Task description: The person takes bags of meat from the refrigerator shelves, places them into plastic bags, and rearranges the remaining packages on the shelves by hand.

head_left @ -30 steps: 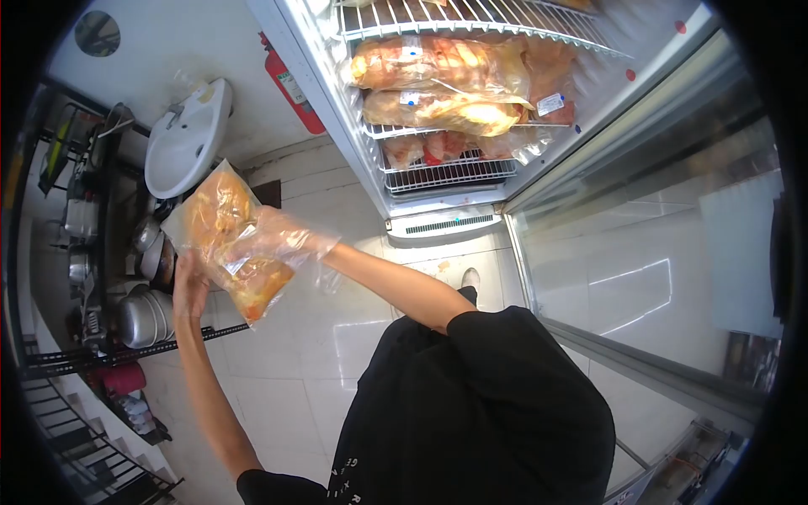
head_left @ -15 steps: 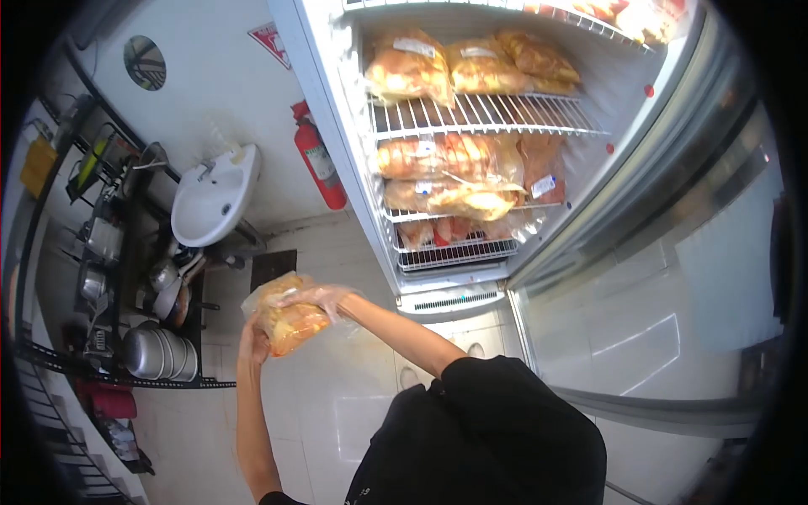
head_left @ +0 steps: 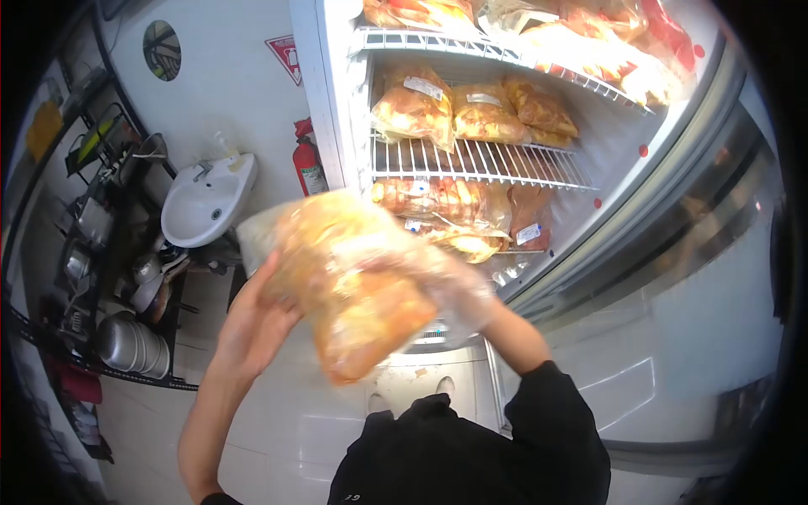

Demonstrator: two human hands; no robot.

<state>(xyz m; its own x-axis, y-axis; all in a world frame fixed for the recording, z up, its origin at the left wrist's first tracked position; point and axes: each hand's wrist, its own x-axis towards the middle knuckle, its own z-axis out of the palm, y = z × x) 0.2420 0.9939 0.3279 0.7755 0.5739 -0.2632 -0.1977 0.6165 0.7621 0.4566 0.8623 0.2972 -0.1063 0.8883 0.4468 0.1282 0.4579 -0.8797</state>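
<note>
A clear plastic bag of yellow-orange marinated meat (head_left: 353, 278), blurred by motion, is held up between both hands in front of the open fridge. My left hand (head_left: 257, 324) is bare and grips the bag's left side, its fingers partly behind it. On the bag's right side lies my right hand (head_left: 446, 282), covered by a clear plastic glove; its fingers are smeared and partly hidden against the bag. Behind, similar bags (head_left: 412, 105) with white labels rest on a wire shelf (head_left: 505, 164), with longer packs of meat (head_left: 446, 202) on the shelf below.
The fridge's glass door (head_left: 623, 337) stands open at the right. A white sink (head_left: 206, 202) and a red fire extinguisher (head_left: 308, 160) are at the left wall. Metal pots (head_left: 126, 345) sit on a black rack at far left. Both feet stand on the tiled floor.
The bag has been raised toward the camera and moved right, nearer the fridge, with both hands still on it. The view has tilted up, showing more of the upper shelves.
</note>
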